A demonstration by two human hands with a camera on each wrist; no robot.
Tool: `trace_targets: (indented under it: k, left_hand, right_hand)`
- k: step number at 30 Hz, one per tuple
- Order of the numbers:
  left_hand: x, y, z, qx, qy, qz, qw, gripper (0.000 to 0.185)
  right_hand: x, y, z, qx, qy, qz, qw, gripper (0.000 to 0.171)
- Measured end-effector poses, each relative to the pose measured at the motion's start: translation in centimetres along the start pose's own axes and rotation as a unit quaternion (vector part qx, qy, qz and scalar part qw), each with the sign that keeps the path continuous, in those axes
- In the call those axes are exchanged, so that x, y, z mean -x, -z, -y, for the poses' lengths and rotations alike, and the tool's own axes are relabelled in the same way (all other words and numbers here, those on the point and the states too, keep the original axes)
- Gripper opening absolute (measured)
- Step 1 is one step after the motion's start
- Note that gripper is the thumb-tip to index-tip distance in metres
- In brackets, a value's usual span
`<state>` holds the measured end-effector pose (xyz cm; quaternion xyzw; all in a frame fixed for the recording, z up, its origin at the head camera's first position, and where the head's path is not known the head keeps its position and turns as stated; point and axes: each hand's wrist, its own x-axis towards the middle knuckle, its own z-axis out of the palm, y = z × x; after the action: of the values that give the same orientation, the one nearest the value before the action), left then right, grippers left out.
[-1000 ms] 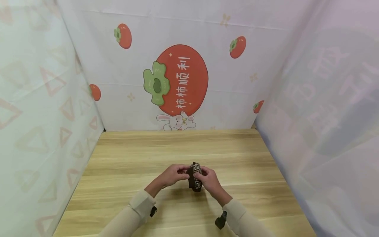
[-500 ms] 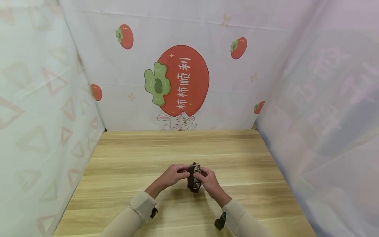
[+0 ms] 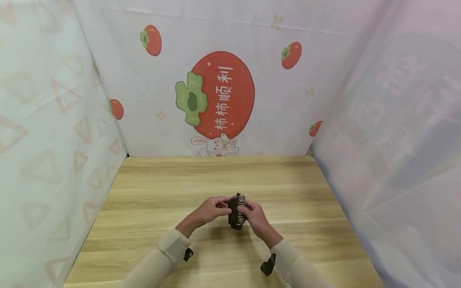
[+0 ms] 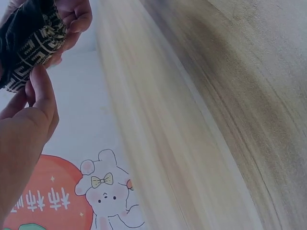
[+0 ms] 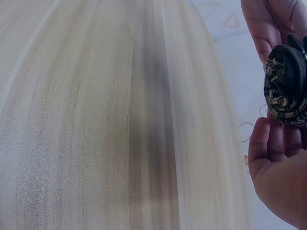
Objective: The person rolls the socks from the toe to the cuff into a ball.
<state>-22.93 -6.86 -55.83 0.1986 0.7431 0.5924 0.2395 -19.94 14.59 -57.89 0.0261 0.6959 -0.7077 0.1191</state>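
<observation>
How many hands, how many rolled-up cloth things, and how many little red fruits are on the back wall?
Hands: 2, left hand and right hand
Rolled brown patterned cloth: 1
Small red fruits on the backdrop: 4
Big red fruit: 1
Total: 8

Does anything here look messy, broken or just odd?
Nothing stands out. Both hands, left hand and right hand, pinch a small dark patterned cloth bundle above the wooden table; no spill or damage shows.
</observation>
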Motion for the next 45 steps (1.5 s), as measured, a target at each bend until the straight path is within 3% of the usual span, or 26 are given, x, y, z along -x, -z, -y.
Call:
trace_targets:
  k: [7, 17, 26, 30, 33, 37, 40, 45]
  left_hand:
    - [0.0, 0.1, 0.0, 0.011, 0.000, 0.007, 0.9999, 0.056]
    - [-0.4, -1.3, -0.4, -0.011, 0.027, -0.045, 0.9986, 0.050]
    - [-0.5, -0.9, 0.1, 0.000, 0.025, -0.033, 0.9991, 0.046]
    - [-0.5, -1.3, -0.2, -0.020, 0.033, -0.040, 0.9985, 0.052]
    - [-0.6, -1.6, -0.3, -0.029, 0.041, -0.052, 0.9973, 0.057]
    - [-0.7, -1.9, -0.1, 0.004, 0.052, -0.068, 0.9963, 0.057]
    - [-0.9, -2.0, 0.1, 0.017, 0.055, -0.087, 0.9945, 0.053]
    - [-1.0, -2.3, 0.2, -0.054, 0.055, -0.154, 0.9850, 0.050]
  right_hand:
    - [-0.1, -0.1, 0.1, 0.001, 0.002, 0.002, 1.000, 0.047]
    - [-0.2, -0.4, -0.5, 0.020, 0.007, -0.002, 1.000, 0.038]
    - [-0.1, 0.2, -0.5, 0.056, 0.014, 0.035, 0.998, 0.038]
    - [0.0, 0.4, -0.6, 0.056, 0.012, 0.038, 0.998, 0.038]
    - [-0.1, 0.5, -0.7, 0.038, 0.000, 0.028, 0.999, 0.033]
    - [-0.3, 0.4, -0.6, 0.005, -0.006, 0.006, 1.000, 0.019]
    - [-0.3, 0.3, -0.4, 0.002, 0.000, -0.008, 1.000, 0.019]
    - [0.0, -0.5, -0.2, 0.063, 0.019, -0.045, 0.997, 0.023]
